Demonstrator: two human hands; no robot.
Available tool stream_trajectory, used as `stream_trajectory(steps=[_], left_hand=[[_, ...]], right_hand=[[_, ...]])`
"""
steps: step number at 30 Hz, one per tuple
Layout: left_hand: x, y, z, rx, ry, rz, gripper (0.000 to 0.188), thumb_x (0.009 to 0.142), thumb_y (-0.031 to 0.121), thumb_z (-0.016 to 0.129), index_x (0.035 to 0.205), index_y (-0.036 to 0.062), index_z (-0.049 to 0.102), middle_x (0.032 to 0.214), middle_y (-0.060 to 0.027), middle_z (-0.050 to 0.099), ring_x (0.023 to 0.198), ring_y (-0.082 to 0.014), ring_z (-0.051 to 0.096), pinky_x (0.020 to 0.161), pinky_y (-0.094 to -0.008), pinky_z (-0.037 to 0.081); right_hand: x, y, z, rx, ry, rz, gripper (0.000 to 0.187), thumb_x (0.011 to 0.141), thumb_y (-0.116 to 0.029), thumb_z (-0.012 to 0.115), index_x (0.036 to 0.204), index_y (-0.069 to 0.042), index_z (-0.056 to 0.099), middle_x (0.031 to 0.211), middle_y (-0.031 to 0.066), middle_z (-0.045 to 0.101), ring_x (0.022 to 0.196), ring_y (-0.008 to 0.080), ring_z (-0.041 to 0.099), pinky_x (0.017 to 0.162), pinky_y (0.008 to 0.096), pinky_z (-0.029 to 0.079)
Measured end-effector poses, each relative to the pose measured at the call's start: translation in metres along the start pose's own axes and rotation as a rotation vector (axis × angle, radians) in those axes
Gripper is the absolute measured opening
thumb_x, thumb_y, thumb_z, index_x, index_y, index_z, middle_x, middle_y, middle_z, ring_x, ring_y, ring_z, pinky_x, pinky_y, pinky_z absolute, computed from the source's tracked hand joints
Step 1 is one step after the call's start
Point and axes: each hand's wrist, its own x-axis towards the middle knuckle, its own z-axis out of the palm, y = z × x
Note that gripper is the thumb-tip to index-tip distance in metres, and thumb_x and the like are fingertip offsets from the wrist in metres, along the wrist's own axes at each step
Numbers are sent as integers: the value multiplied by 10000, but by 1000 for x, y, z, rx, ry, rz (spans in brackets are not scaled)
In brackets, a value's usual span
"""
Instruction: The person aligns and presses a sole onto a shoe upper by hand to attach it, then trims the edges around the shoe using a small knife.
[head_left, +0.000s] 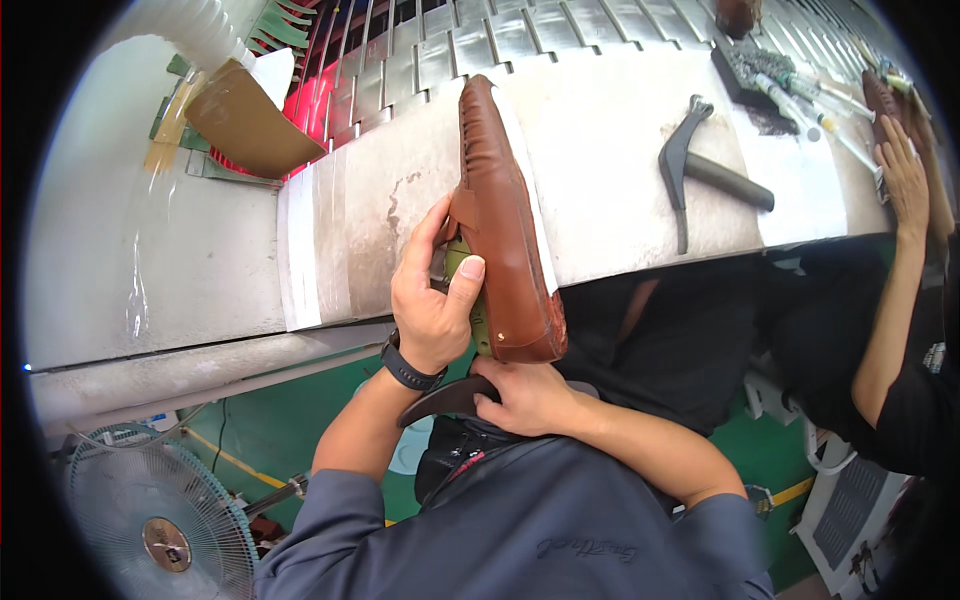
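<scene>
The left hand (432, 305), wearing a black watch (408, 364), is curling partway closed around a brown leather shoe (505, 230), its thumb lying on the near side and its fingers reaching behind. The shoe is standing between the two hands, its pleated toe pointing away from the person and its heel sitting just above the right hand (530, 397). A green form (478, 325) is showing beside the left thumb. The right hand is bending mostly closed on a dark curved piece (440, 402), though the heel is partly covering it, so whether it is also touching the shoe is hard to tell. Beyond both hands, the pale workbench (600, 150) is stretching away; to their right, a hammer-like tool (677, 160) is lying on it. Farther right, a co-worker's hand (905, 175) is resting near another brown shoe (879, 103).
</scene>
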Motion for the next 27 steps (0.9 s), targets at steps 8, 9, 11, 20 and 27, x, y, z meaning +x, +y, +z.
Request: stream_trajectory(steps=[8,9,11,20,27], left_hand=[[1,1,5,27,45,11,620,992,247,745,1510,-37,558,1367,-211,685,1226,-304,665,1082,-415,501],[1,0,5,52,43,13,620,986,249,750,1507,-31,563,1357,-214,689,1213,-317,669,1072,-418,505],[2,0,4,63,55,18,623,983,255,753,1503,-31,567,1358,-218,688,1202,-330,671,1070,-423,504],[2,8,-2,168,94,49,617,976,289,745,1479,-33,589,1381,-232,685,1218,-387,667,1087,-453,484],[-2,11,-1,212,82,71,631,967,295,751,1474,-42,586,1385,-248,684,1207,-407,672,1079,-467,491]], right_hand=[[-19,-7,-15,138,91,-90,214,891,-208,765,957,-34,658,776,161,695,710,395,701,644,481,546],[-21,-19,-24,201,124,-143,192,905,-184,777,939,-38,656,740,147,700,640,376,695,586,448,537],[-31,-36,-47,252,113,-214,165,886,-89,804,936,-13,667,753,141,696,642,338,698,587,406,535],[31,-75,-170,896,672,-73,380,1063,-69,581,1424,49,568,1373,139,662,1223,208,653,1106,358,490],[96,-7,-190,-34,752,122,215,1062,-121,617,1176,51,679,1078,119,767,977,181,692,906,354,543]])
